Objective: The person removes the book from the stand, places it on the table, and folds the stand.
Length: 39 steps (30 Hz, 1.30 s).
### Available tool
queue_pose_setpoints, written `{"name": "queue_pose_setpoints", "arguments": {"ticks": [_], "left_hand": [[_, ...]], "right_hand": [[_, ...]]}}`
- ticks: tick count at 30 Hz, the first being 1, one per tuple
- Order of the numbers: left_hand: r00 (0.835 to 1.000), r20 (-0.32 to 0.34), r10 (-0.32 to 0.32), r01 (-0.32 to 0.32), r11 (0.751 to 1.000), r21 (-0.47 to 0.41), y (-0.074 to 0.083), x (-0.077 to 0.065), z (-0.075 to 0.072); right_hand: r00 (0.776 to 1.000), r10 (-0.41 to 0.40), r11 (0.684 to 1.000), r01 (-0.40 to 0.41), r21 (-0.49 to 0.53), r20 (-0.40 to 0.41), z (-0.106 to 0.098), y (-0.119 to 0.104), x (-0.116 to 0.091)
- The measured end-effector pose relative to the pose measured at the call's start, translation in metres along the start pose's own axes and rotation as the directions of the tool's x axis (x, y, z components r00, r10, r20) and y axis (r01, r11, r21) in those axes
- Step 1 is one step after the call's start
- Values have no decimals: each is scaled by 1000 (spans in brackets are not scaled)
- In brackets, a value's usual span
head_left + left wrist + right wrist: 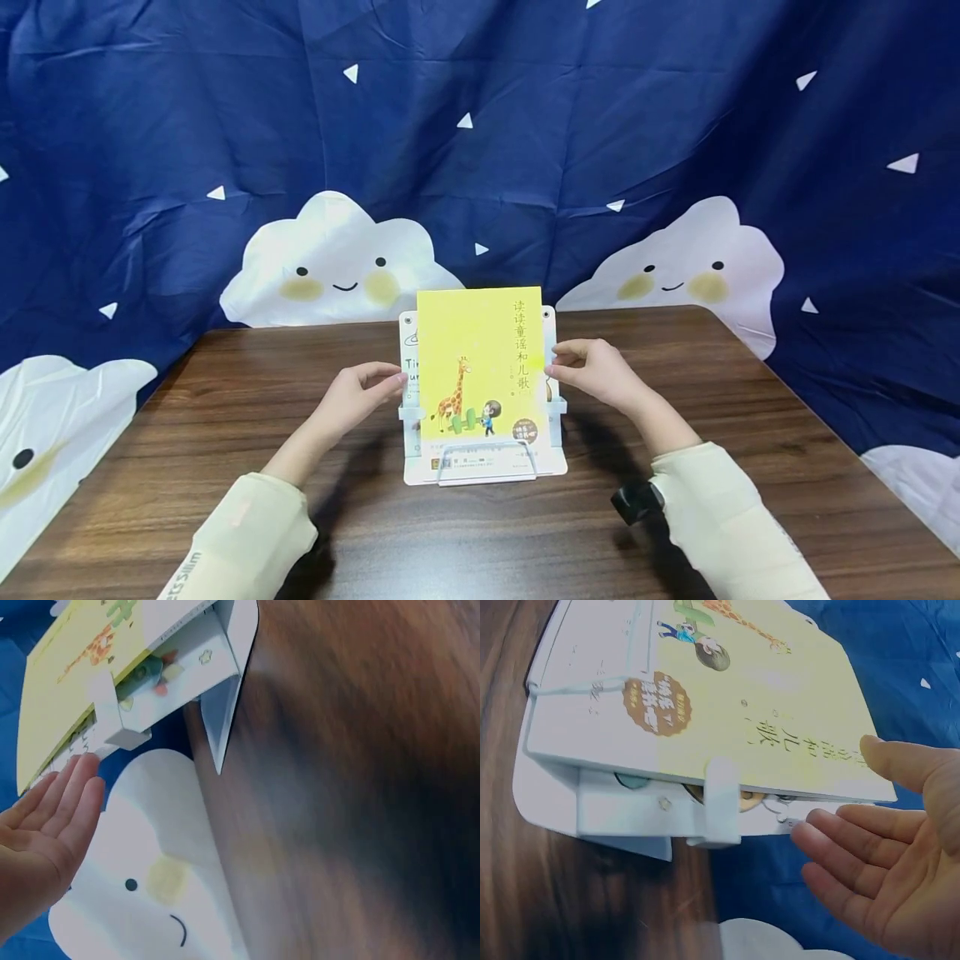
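Observation:
A yellow book (480, 333) with a giraffe and a child on its cover leans upright on a white book stand (412, 475). A wire bracket (487, 479) crosses the lower front of the cover, and a white clip (721, 802) reaches over the book's side. My left hand (358, 396) is at the stand's left edge, its fingers (71, 791) extended beside the book in the left wrist view. On the other side, my right hand (600, 375) has its thumb (889, 760) at the book's edge, with relaxed fingers just outside the stand.
The stand sits on a dark brown wooden table (480, 542). Behind the table hangs a blue curtain (480, 167) printed with white clouds and small triangles. A black band (637, 502) is at the right sleeve.

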<state>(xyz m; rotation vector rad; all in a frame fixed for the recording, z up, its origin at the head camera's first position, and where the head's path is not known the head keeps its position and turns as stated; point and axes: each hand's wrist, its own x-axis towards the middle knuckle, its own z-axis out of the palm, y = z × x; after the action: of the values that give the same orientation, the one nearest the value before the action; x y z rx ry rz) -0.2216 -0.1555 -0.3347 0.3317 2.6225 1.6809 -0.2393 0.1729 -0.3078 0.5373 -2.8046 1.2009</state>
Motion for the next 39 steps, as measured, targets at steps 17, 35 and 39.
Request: {"name": "queue_pose_setpoints", "arguments": {"ticks": [17, 35, 39], "left_hand": [[999, -48, 1, -20, 916, -400, -60, 22, 22], [965, -219, -147, 66, 937, -343, -13, 13, 40], [959, -252, -131, 35, 935, -352, -32, 27, 45]], "right_hand": [[991, 132, 819, -104, 564, -9, 36, 40, 6], [888, 418, 665, -156, 730, -191, 76, 72, 28], [832, 449, 706, -106, 700, -327, 95, 97, 46]]}}
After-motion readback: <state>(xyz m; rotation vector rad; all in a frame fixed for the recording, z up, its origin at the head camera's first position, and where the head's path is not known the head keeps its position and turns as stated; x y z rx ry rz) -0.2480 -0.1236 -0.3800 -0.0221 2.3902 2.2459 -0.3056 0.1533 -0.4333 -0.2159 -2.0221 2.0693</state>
